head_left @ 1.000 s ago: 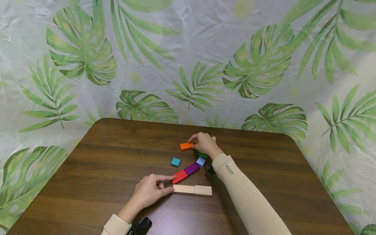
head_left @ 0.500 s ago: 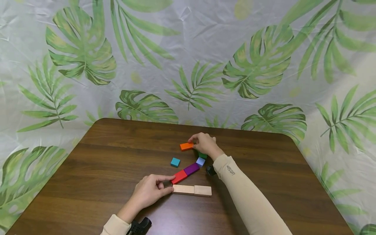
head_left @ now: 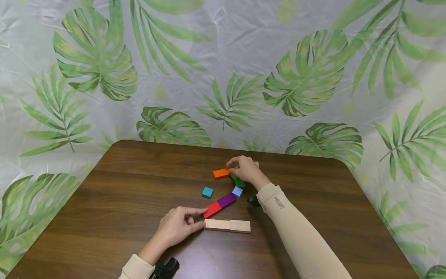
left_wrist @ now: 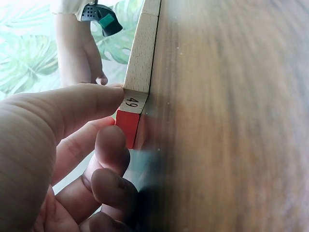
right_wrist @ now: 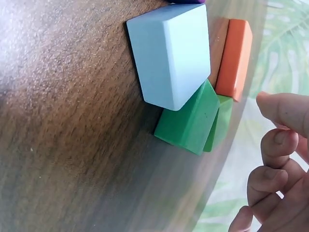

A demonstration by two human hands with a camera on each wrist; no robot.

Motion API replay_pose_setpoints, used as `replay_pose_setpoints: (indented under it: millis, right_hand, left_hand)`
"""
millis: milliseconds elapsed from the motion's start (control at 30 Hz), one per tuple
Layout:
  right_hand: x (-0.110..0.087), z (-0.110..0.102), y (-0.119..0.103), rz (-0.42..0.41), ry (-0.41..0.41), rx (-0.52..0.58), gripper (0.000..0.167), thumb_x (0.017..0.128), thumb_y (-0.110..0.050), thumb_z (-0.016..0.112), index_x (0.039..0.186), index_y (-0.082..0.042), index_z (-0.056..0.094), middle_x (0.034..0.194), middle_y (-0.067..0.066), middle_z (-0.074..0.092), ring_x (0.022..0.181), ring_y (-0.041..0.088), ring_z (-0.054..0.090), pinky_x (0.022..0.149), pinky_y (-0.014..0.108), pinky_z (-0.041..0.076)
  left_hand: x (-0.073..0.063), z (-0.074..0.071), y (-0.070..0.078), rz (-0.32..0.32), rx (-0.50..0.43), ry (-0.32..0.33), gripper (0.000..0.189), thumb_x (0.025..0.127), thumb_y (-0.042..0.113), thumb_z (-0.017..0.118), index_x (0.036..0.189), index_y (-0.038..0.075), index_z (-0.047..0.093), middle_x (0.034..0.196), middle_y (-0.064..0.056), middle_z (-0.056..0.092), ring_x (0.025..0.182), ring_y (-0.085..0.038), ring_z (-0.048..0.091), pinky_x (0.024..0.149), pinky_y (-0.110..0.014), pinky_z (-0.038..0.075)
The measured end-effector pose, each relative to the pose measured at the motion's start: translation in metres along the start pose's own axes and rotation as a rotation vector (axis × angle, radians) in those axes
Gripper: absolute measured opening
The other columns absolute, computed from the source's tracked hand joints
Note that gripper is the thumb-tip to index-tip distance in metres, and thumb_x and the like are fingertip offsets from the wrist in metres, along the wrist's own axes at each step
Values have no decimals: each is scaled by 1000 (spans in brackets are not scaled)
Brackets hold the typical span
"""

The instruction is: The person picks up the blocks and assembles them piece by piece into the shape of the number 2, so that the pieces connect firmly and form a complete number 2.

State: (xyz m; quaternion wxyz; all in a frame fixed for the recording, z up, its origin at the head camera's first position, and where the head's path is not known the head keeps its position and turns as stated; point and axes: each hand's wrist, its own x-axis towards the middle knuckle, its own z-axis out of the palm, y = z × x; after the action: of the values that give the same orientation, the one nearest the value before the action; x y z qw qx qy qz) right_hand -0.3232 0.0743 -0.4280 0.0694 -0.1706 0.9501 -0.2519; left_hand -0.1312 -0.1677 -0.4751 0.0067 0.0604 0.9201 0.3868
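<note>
My left hand (head_left: 179, 226) rests at the left ends of two rows of blocks. Its index finger touches the red block (head_left: 212, 209); its thumb touches the near plain wooden block (left_wrist: 141, 53), just above the number 49 on an end face. Over the far end of the curve, my right hand (head_left: 246, 170) has loosely bent fingers, apart from the blocks in the right wrist view. Below it lie an orange block (right_wrist: 234, 60), a light green block (right_wrist: 221, 123), a dark green block (right_wrist: 190, 118) and a light blue block (right_wrist: 171, 55). A purple block (head_left: 227, 200) joins light blue to red.
A loose teal block (head_left: 207, 192) lies left of the curve. Another plain wooden block (head_left: 240, 226) continues the near row to the right. All of them lie on a dark brown wooden table (head_left: 139, 178), with a leaf-print cloth (head_left: 230, 54) hanging behind it.
My right hand has come off the orange block, moving slightly right, and more of the green blocks shows. My left hand keeps its place at the red and wooden blocks.
</note>
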Motion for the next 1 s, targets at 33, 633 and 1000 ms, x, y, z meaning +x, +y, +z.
replay_pose_setpoints:
  millis: [33, 633, 1000]
  right_hand:
    - [-1, 0, 0, -3, 2, 0, 16, 104, -24, 73, 118, -24, 81, 78, -1, 63, 75, 19, 58, 93, 54, 32]
    - [-13, 9, -13, -86, -24, 4, 18, 102, -29, 75, 118, -23, 81, 70, -4, 55, 67, 16, 52, 82, 42, 29]
    - [-24, 21, -27, -146, -104, -33, 18, 97, -36, 81, 111, -24, 84, 61, -8, 52, 66, 11, 51, 87, 45, 29]
  left_hand:
    - [0, 0, 0, -1, 0, 0, 33, 86, 42, 90, 118, 43, 82, 62, 18, 57, 53, -2, 45, 51, -26, 31]
    - [0, -1, 1, -13, -3, -9, 33, 87, 41, 89, 118, 42, 82, 61, 18, 58, 53, -2, 45, 51, -27, 32]
    - [0, -1, 1, -12, -1, -6, 32, 87, 41, 89, 118, 44, 82, 62, 18, 58, 53, -2, 45, 51, -26, 31]
